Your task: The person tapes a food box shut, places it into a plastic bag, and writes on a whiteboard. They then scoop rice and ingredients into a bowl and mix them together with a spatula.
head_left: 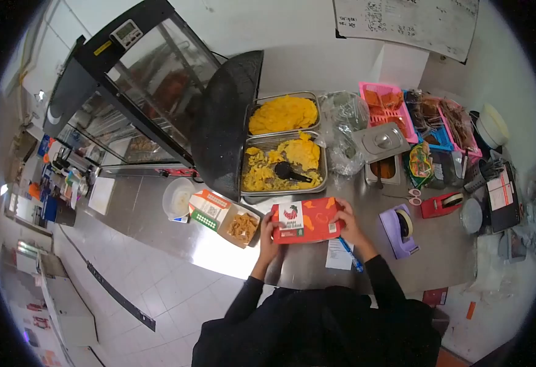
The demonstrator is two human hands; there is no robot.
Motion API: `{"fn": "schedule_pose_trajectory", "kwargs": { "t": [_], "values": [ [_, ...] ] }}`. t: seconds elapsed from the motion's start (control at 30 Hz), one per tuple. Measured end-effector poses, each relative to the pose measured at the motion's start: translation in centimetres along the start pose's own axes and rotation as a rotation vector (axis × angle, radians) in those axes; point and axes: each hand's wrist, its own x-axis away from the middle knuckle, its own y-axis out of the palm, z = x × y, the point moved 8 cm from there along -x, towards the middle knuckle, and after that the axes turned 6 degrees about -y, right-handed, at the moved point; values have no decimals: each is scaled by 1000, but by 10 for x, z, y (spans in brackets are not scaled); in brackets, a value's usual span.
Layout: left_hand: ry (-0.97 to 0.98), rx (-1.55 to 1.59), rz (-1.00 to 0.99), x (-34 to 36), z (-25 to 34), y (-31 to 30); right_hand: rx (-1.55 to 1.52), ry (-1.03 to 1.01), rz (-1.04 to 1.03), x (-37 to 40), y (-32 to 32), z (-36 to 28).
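A red takeaway food box (317, 223) with a white printed label is closed and held between my two hands above the steel counter. My left hand (269, 233) grips its left end, and my right hand (348, 221) has its fingers curled round the right end. Just left of my left hand, an open takeaway box (210, 210) holds brown, crumbly-looking food (243, 228). Below the right end of the red box lie a paper slip (339, 255) and a blue pen (351, 255).
Steel trays of yellow food (283, 114) stand behind, one with a black scoop (289, 172). A glass display warmer (151, 85) stands at left, near a plastic tub (178, 199). Tape dispensers (395, 235), scissors (414, 197), a lidded steel container (383, 142) and pink baskets (365, 92) are at right.
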Motion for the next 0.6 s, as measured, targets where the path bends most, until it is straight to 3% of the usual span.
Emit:
{"fn": "schedule_pose_trajectory", "kwargs": {
  "t": [0.03, 0.07, 0.1, 0.17, 0.2, 0.23, 0.3, 0.33, 0.43, 0.5, 0.57, 0.6],
  "values": [
    [-19, 66, 127, 15, 1, 5, -35, 48, 152, 14, -1, -4],
    [-138, 319, 135, 26, -45, 21, -66, 94, 305, 26, -7, -5],
    [-112, 293, 127, 4, -44, 1, -79, 71, 332, -1, 11, -1],
    [-273, 228, 140, -4, -21, -6, -209, 307, 420, 4, 4, 7],
    [-403, 250, 89, -4, -53, -4, -255, 370, 449, 7, -1, 16],
    [-296, 201, 56, -17, -2, -16, -258, 378, 445, -2, -8, 9],
    [-350, 66, -24, -26, -8, -20, -34, 383, 321, -21, -20, -7],
    [-348, 69, -16, -24, -7, -18, -65, 356, 275, -22, -18, -3],
    [-112, -120, 87, -14, 3, -17, 63, 222, 270, -16, -15, -17],
    [-143, -194, 111, 4, -7, -11, 29, 182, 195, -8, -9, -33],
    [-59, -15, 144, 24, 0, -10, -21, 117, 150, 5, -4, -49],
    [-83, 26, 64, 30, 4, -7, -52, 106, 99, 13, -2, -50]
  ]
}}
